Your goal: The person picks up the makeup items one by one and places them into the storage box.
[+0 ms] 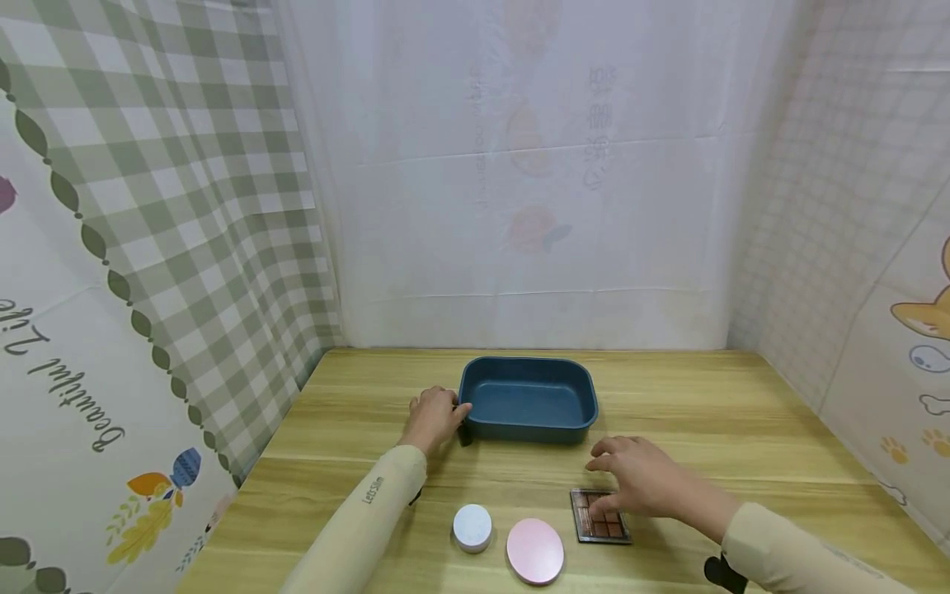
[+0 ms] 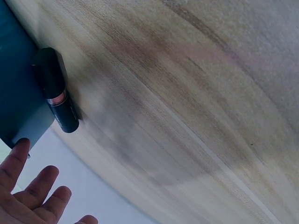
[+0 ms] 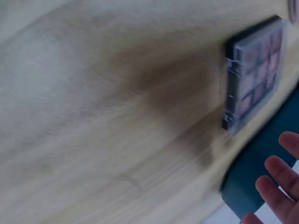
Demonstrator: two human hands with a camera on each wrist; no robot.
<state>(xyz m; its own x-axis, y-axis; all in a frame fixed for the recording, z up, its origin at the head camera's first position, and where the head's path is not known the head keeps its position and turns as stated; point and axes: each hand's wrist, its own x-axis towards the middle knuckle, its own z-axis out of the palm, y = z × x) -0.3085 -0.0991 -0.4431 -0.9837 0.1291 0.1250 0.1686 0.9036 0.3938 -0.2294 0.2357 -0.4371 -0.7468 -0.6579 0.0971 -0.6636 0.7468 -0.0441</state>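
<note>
A dark blue rectangular bin stands near the middle of the wooden table. My left hand is at its left side, fingers spread, with one fingertip at the bin's corner in the left wrist view. Against the bin lies a black lipstick tube with a coppery band; no fingers are curled round it. My right hand hovers over an eyeshadow palette with a clear lid and brownish pans. Its fingers are apart and loosely bent, and in the right wrist view they show clear of the palette.
A white round jar and a pink round compact sit at the front of the table, left of the palette. A white sheet hangs behind the table, with patterned cloths at both sides.
</note>
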